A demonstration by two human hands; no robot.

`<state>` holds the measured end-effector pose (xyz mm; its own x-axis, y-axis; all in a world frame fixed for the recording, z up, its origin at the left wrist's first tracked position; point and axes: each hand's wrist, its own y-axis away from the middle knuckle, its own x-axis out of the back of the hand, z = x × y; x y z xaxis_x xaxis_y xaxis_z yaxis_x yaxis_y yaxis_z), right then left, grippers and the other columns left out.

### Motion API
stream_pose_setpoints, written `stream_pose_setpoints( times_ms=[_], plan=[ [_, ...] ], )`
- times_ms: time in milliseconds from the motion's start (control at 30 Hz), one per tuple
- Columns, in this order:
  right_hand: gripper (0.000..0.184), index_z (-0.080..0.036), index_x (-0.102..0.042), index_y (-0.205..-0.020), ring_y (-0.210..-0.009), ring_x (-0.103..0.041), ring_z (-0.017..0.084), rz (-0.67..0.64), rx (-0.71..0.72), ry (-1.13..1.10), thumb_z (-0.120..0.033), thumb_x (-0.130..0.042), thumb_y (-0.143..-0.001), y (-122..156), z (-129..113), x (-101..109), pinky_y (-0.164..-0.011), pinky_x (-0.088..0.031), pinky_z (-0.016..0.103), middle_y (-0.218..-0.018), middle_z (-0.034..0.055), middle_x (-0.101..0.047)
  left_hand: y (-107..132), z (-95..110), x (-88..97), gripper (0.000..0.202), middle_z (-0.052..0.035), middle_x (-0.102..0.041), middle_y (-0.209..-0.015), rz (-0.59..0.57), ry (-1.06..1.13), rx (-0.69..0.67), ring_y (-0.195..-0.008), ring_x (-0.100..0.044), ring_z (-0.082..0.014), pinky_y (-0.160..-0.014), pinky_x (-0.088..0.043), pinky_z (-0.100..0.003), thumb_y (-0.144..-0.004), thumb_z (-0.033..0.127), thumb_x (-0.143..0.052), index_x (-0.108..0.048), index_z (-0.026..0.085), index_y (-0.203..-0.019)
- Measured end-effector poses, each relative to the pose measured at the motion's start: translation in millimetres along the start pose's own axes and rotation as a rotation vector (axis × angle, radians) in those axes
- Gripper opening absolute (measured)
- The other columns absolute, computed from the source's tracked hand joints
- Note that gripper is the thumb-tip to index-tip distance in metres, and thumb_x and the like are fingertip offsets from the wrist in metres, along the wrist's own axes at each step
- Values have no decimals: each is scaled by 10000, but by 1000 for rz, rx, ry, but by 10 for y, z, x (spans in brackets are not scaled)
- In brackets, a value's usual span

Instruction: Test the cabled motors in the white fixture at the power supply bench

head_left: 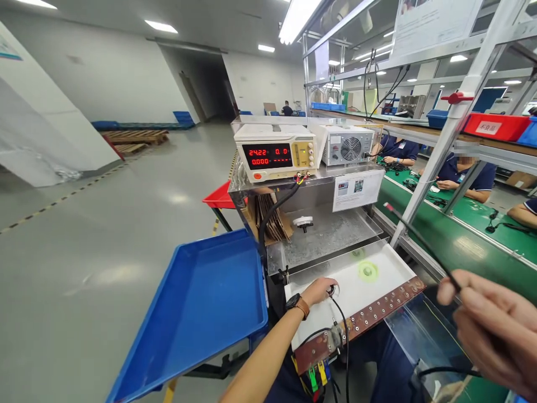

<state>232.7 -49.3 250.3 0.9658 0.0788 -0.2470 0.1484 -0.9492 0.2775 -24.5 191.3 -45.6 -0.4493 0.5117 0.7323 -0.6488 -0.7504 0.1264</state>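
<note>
My left hand point(319, 290) rests on the white test board point(390, 268), fingers curled round the small end of a thin black cable point(344, 330) that runs back toward me. A dark watch with a brown strap sits on that wrist. My right hand point(495, 327) is close to the camera at the lower right, fingers closed on a thin black cable or rod point(419, 240) that slants up to the left and ends in a reddish tip. A brown terminal strip point(377, 314) lines the board's near edge. A green disc point(368, 271) lies on the board.
A blue tray point(201, 302) tilts at my left. Behind the board stand a power supply point(274, 152) with red digits and a grey fan unit point(346, 144). A green conveyor point(457, 238) runs on the right, where seated people in dark blue work. Open floor spreads left.
</note>
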Motion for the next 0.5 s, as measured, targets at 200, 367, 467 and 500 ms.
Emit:
stream_pose_setpoints(
  times_ms=[200,367,467,500],
  plan=[
    [499,-248,-510,-1001,-270,-85,26,-99,-145,-16,-697,-662,-844,-395,238,-295,-262,-133,150,-398,-137,-324,88,79,-7,135,-84,-707,-1186,72,52,24,-1221,-613,-258,-1116,-433,-538,-914,192,-673,-698,148,-1039],
    [527,-237,-425,-885,-270,-141,32,-207,-191,-68,-713,-650,-845,-667,676,-484,-270,-165,145,-419,-136,-366,277,456,154,205,-125,-721,-1182,245,261,75,-1209,-640,-270,-1088,-476,-456,-881,208,-664,-685,187,-1084],
    [578,-224,-427,-860,-283,-146,24,-255,-169,-35,-760,-639,-818,-820,1056,-569,-301,-141,144,-414,-135,-348,642,856,253,403,-179,-661,-1305,415,482,48,-1151,-677,-219,-951,-564,-378,-1055,319,-278,-475,168,-1373],
    [598,-220,-429,-848,-290,-146,23,-271,-156,-20,-780,-631,-807,-865,1193,-589,-313,-129,146,-407,-137,-330,795,999,274,455,-187,-648,-1315,490,594,24,-1118,-690,-204,-915,-577,-364,-1069,344,-162,-400,167,-1415]
  ],
)
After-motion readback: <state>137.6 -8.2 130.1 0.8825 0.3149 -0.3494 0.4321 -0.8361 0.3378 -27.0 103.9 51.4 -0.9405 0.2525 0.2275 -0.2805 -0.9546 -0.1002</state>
